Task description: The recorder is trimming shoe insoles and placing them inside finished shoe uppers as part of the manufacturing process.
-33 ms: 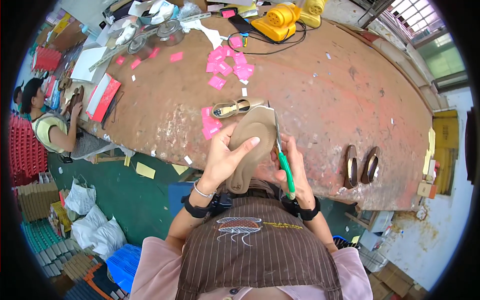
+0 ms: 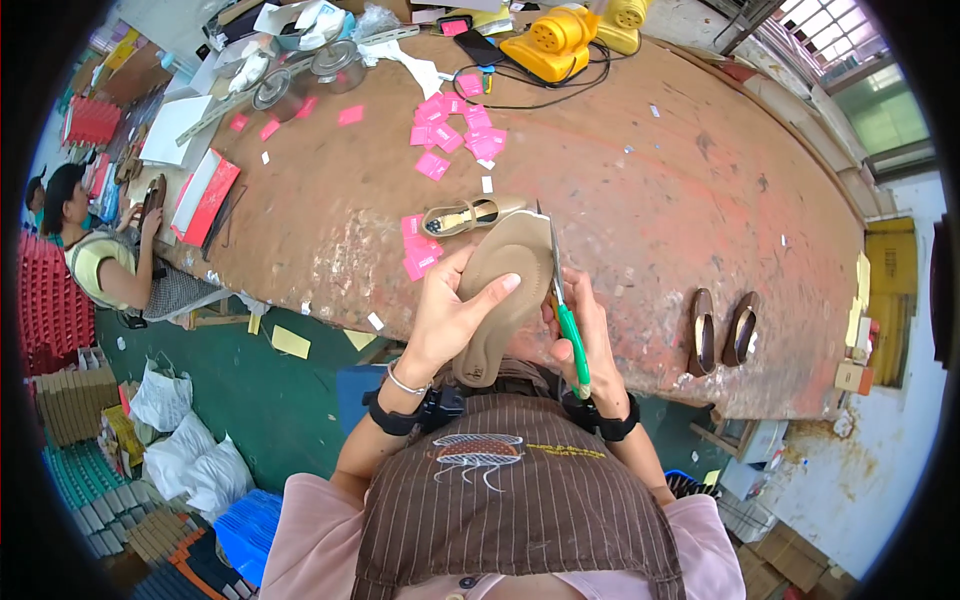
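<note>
A tan insole is held up over the near table edge, its wide end pointing away from me. My left hand grips it from the left, with the thumb pressed on its face. In my right hand are scissors with green handles. Their blades point away from me and lie along the insole's right edge near its wide end; whether they are cutting cannot be made out. Just beyond the insole a gold flat shoe lies on the table, partly covered by it. Pink tags lie left of the insole.
Brown shoes stand on the table at right. More pink tags, a yellow blower with a black cord, a phone and metal pots are at the back. A co-worker handles a shoe at left.
My hands, the insole and the scissors look the same. At the left, the co-worker's hands and shoe have shifted slightly.
</note>
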`<state>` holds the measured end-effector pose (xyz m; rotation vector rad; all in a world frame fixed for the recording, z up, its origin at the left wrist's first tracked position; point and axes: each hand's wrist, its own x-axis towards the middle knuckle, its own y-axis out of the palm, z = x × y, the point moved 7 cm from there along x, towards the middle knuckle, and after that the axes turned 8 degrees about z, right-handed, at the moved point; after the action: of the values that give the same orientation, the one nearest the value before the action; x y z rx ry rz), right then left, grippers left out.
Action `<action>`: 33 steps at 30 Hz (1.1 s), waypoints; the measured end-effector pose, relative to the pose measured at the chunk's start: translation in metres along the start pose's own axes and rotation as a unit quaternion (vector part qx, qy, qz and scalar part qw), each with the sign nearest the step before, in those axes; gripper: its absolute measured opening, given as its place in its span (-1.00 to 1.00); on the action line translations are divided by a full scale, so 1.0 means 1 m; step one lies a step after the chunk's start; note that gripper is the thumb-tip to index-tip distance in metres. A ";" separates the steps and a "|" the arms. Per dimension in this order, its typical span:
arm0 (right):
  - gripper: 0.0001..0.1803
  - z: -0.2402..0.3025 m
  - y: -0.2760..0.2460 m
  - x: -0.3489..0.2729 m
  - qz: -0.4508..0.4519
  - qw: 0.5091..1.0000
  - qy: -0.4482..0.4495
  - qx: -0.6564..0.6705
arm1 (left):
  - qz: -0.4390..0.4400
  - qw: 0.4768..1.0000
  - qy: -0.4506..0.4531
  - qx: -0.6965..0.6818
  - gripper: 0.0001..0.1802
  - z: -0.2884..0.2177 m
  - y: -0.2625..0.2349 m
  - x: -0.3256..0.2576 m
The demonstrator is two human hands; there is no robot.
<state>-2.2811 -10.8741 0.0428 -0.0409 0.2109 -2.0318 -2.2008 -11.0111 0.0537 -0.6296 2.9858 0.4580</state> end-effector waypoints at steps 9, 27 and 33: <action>0.15 -0.011 -0.009 -0.002 -0.103 0.995 0.007 0.018 | 0.024 0.999 -0.020 -0.014 -0.67 -0.003 0.003 0.010; 0.10 -0.013 -0.011 -0.009 -0.105 0.994 0.015 0.000 | 0.094 0.991 -0.046 0.080 -0.59 -0.001 0.010 0.008; -0.06 -0.019 -0.013 -0.016 -0.151 0.986 -0.005 0.064 | 0.077 0.995 -0.029 0.061 -0.66 0.001 0.011 0.009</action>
<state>-2.2870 -10.8516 0.0275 -0.0035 0.0690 -2.3422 -2.2137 -11.0049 0.0550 -0.3709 2.9901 0.2937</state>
